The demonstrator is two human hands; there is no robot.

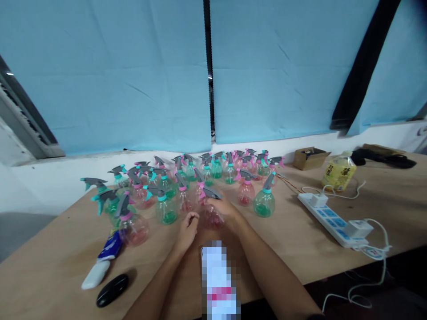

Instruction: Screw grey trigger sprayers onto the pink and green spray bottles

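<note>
Blue sheeting covers the wall behind a plywood bench [300,240], with a white ledge running along the back edge. Person stands at the front edge, both forearms out over the wood.

Right hand [224,209] is wrapped round a pink-tinted spray bottle [211,217], fingers clamped on its neck just under the grey trigger head [212,192]. Bottle stands upright on the bench, front row of the cluster. Left hand [187,229] sits just beside the bottle's base, fingers loosely curled and apart, holding nothing; can't tell if they touch the bottle.

Judgement: grip high at the neck is fine for turning the head, but the body wants steadying, so the left hand should take the belly (thin plastic, likely to flex). Keep it upright; neighbours stand close and would tip easily.

Behind it: a crowd of spray bottles [187,182], green and pink tinted, grey triggers with teal or pink collars, most upright. One green bottle [264,202] stands slightly apart at right.

Front left: a white-and-blue tube [102,262] lying flat, a black oval object [112,290] near it. Right side: white power strip [333,220] with plugs and trailing cables, a yellow drink bottle [338,171], a small open cardboard box [310,158].
</note>
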